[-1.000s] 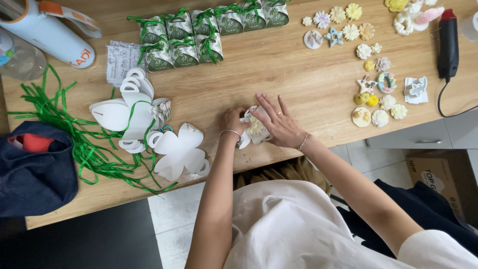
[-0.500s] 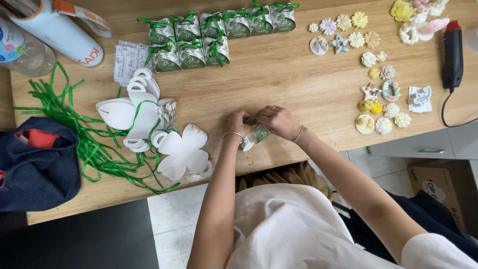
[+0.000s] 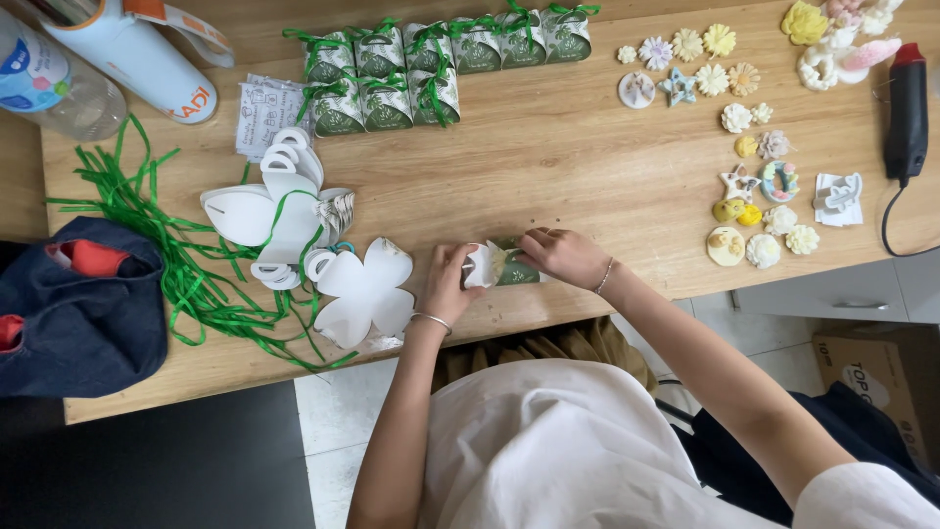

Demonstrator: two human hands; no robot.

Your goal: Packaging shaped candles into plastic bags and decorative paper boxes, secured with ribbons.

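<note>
While pinching from both sides, left hand (image 3: 448,279) and right hand (image 3: 563,257) close together on a small green-and-white favour box (image 3: 501,264) at the near edge of the wooden table (image 3: 548,167). Just left: flat white petal-shaped cutouts (image 3: 364,290), then loose green ribbon (image 3: 186,274). Far side: finished green boxes (image 3: 431,59) in 2 rows. Right: small plaster flowers and figures (image 3: 744,147), black glue gun (image 3: 907,108).

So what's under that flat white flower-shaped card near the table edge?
Under the white card show bare wooden table and green ribbon strands at its left. Anything directly beneath is covered.
</note>
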